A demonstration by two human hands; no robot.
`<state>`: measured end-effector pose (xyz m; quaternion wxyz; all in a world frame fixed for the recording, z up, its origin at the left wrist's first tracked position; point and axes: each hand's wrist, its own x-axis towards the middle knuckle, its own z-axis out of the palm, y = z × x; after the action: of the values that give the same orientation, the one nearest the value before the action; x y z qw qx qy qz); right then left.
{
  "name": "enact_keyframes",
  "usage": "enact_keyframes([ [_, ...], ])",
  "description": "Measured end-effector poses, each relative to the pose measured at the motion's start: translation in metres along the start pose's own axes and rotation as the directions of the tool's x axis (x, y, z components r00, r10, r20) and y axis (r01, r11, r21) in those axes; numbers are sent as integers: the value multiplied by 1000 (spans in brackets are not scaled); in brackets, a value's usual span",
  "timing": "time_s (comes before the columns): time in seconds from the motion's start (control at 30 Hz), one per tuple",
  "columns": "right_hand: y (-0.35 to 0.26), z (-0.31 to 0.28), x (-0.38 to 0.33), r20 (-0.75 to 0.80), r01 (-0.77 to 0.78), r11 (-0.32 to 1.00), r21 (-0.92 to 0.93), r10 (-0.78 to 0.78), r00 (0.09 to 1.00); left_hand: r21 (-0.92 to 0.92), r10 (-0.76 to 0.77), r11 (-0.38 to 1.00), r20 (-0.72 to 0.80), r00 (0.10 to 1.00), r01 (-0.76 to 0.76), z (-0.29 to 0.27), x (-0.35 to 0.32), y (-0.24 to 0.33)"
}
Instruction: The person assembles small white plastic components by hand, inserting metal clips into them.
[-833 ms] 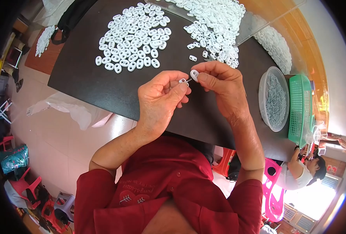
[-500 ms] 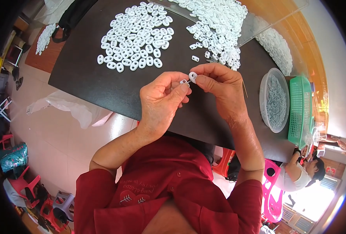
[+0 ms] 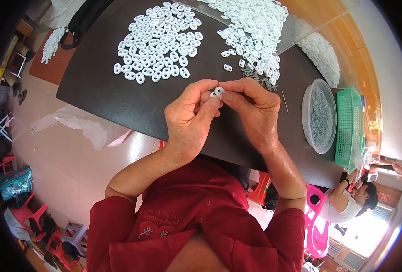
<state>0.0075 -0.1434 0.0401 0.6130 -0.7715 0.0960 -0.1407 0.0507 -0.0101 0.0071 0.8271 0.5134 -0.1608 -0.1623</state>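
Two small white plastic cord lock parts (image 3: 217,92) meet between my fingertips, above the dark table. My left hand (image 3: 187,120) is closed, thumb and fingers pinching the left part. From the other side, my right hand (image 3: 255,109) pinches the ring-like right part. The fingers partly hide both, so I cannot tell how far one sits inside the other. Beyond my hands lies a flat spread of white oval two-hole cord locks (image 3: 158,45). Smaller white cord lock parts (image 3: 255,27) are heaped to its right, with little grey metal pieces (image 3: 257,75) at the heap's near end.
On the right stand a clear round tub (image 3: 306,118) of small metal pieces and a green plastic basket (image 3: 348,129). A thin stick (image 3: 285,102) lies near my right hand. Another person (image 3: 346,201) is at the lower right, beside a pink chair (image 3: 318,226).
The two white parts, apart with a thin dark bit between them before, now touch or overlap. My right hand has shifted slightly left, uncovering more grey pieces and the stick.
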Motion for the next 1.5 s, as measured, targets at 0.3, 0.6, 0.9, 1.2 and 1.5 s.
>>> enact_keyframes([
  [0.3,-2,0,-3,10,83,983,-166,-82,997,-36,-37,999,18,999,37,0,-1,0],
  [0.6,-8,1,-9,27,63,990,-126,-60,998,-189,-146,970,56,988,154,-1,6,5],
  [0.9,-1,-3,-10,72,333,845,-419,-335,940,-240,-239,941,24,971,238,2,9,12],
  [1.2,4,-4,-15,12,323,862,-392,-346,938,-134,-90,987,31,995,93,3,2,10],
  [1.5,-2,3,-17,-14,278,907,-318,-297,955,-92,-63,994,35,997,66,-1,1,9],
])
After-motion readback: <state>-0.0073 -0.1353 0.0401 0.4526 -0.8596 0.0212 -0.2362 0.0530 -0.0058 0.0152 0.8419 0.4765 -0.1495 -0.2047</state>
